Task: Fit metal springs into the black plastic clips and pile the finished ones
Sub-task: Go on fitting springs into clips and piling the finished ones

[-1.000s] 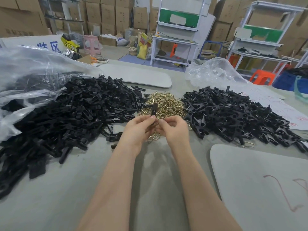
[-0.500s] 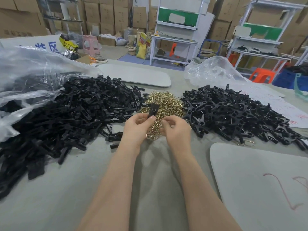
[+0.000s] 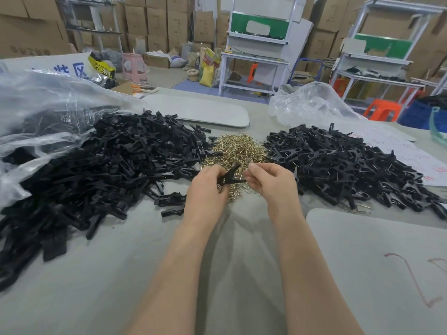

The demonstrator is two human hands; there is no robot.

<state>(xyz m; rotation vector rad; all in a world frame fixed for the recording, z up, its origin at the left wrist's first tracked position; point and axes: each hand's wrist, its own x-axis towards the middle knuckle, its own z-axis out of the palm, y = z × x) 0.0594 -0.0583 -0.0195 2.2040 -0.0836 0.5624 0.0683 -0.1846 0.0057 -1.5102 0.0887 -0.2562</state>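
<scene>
**Clip held over the springs, both hands at it**

The left hand (image 3: 208, 184) grips a black clip (image 3: 229, 176) between curled fingers and thumb, just above the near edge of the springs (image 3: 238, 151). The clip's two arms spread apart toward the right hand (image 3: 271, 182). That hand's fingers are curled in, with the tips at the clip's right end. Whether they pinch the clip, a spring or nothing is too small to tell.

The springs lie in a brass-coloured heap at the middle of the table (image 3: 96, 274), between two heaps of black clips. The left pile (image 3: 108, 165) is the larger and spills out of a clear bag (image 3: 36, 110). A few loose clips lie at its near edge, beside the left wrist. The right pile (image 3: 350, 165) shows thin metal wire among the black parts. A grey board (image 3: 375, 262) lies on the table near the right forearm, and a second board (image 3: 198, 110) lies beyond the springs.
</scene>
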